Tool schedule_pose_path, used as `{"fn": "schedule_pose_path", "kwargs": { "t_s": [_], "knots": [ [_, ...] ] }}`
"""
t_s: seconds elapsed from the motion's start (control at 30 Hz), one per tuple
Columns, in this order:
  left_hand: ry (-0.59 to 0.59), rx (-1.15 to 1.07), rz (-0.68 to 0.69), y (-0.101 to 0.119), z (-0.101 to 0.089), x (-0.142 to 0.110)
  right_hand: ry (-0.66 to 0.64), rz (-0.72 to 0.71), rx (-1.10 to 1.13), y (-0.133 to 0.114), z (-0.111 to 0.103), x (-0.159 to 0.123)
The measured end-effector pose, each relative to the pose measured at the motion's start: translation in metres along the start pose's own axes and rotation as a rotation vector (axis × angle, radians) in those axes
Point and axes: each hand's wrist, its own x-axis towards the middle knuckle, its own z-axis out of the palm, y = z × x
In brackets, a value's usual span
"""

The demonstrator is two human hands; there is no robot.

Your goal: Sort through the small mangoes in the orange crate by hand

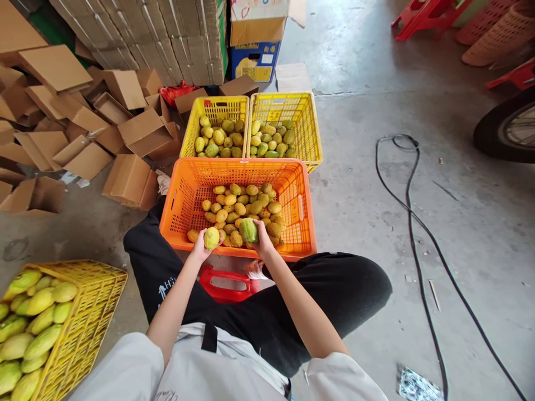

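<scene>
My left hand point(201, 248) is closed round a roundish yellow fruit point(212, 238). A larger, bumpy green fruit point(248, 230) is gripped in my right hand point(263, 240). Both hands are held above the near side of an orange plastic crate point(307, 223), between my knees. Inside it lie many small yellow and brownish fruits point(239, 209), some mango-like in shape; I cannot tell their exact kind. Touching its far side are two yellow crates, the left crate point(192, 120) and the right crate point(314, 131), each partly filled with green-yellow fruit.
A tilted yellow crate point(96, 312) of long green-yellow mangoes point(39, 323) stands at lower left. Loose cardboard boxes point(144, 133) lie piled at upper left. A red stool point(228, 284) is below me. On the right are a black cable point(412, 223) and a wheel point(507, 131).
</scene>
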Motion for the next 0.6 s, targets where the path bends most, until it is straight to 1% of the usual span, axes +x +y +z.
{"fn": "schedule_pose_path", "kwargs": {
  "t_s": [0.07, 0.1, 0.3, 0.37, 0.43, 0.5, 0.6],
  "knots": [
    [0.006, 0.006, -0.006, 0.0, 0.0, 0.001, 0.055, 0.029, 0.024, -0.002, 0.001, -0.002],
    [0.0, 0.011, -0.002, 0.0, 0.0, 0.002, 0.063, 0.031, 0.024, -0.003, 0.002, -0.003],
    [-0.041, 0.101, 0.101, -0.004, -0.006, 0.004, 0.039, 0.058, 0.025, -0.001, 0.001, -0.002],
    [-0.048, 0.146, 0.135, -0.007, -0.008, 0.005, 0.037, 0.043, 0.022, 0.002, 0.001, -0.001],
    [-0.057, 0.175, 0.158, -0.01, -0.01, 0.005, 0.008, 0.013, 0.005, 0.004, 0.002, -0.001],
    [-0.034, 0.178, 0.165, -0.011, -0.01, 0.006, -0.035, -0.01, -0.013, 0.005, 0.002, -0.001],
    [0.059, 0.121, 0.146, -0.01, -0.007, 0.007, -0.05, -0.019, -0.027, 0.005, 0.001, -0.001]
  ]
}}
